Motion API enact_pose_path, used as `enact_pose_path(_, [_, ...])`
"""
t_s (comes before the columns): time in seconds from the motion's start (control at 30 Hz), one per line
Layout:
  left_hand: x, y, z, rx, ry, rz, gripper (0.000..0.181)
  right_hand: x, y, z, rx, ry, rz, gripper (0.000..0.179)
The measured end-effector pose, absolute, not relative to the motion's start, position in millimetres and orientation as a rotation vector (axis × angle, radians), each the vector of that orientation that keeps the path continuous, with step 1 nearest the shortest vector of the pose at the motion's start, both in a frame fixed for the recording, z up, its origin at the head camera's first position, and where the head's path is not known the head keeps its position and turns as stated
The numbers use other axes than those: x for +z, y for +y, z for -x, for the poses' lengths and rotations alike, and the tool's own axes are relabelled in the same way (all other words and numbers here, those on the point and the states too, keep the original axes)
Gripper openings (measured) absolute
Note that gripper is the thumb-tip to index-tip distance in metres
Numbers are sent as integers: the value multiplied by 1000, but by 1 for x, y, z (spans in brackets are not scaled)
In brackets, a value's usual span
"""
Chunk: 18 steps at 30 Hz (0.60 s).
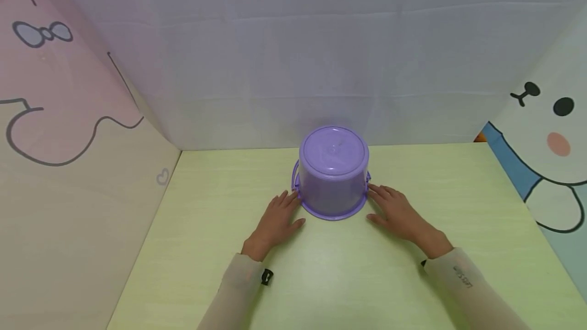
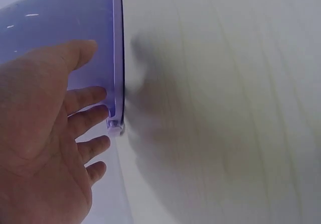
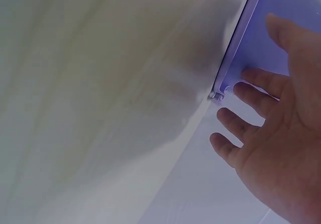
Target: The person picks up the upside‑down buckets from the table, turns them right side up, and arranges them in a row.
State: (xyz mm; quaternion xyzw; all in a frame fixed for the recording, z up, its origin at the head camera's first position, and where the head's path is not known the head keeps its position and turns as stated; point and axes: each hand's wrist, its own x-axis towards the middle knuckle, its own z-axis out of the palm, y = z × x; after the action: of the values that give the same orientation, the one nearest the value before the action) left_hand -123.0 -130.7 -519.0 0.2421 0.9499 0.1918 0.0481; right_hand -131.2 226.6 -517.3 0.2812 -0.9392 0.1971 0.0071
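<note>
A purple plastic bucket (image 1: 334, 187) stands upside down on the table, its round base facing up and its rim down on the tabletop. Its thin purple handle (image 1: 294, 174) shows along the left side. At the rim's left edge is my left hand (image 1: 276, 220), fingers extended toward the bucket and thumb held apart. My right hand (image 1: 395, 213) mirrors it on the other side, fingertips right at the rim by the handle joint. Both wrist views show relaxed, spread fingers beside the bucket wall (image 2: 60, 23), with neither hand gripping it.
The pale yellow-green wooden table (image 1: 330, 279) extends around the bucket. Close behind the bucket hangs a plain light cloth wall (image 1: 275, 65). Side panels with cartoon drawings border the table: a pink figure (image 1: 55, 80) at left, a white bear (image 1: 541, 131) at right.
</note>
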Motion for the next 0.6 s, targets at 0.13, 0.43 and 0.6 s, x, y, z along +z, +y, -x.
enact_pose_path(0.13, [-523,-129,124,549,2896,-746,57,-517,223,130,600,-2962,-875,62])
enact_pose_path(0.43, [-529,-127,124,525,2906,-729,56,-518,218,125,550,-3023,-843,66])
enact_pose_path(0.6, [-534,-127,125,499,2941,-730,56,-516,213,127,486,-2995,-824,60])
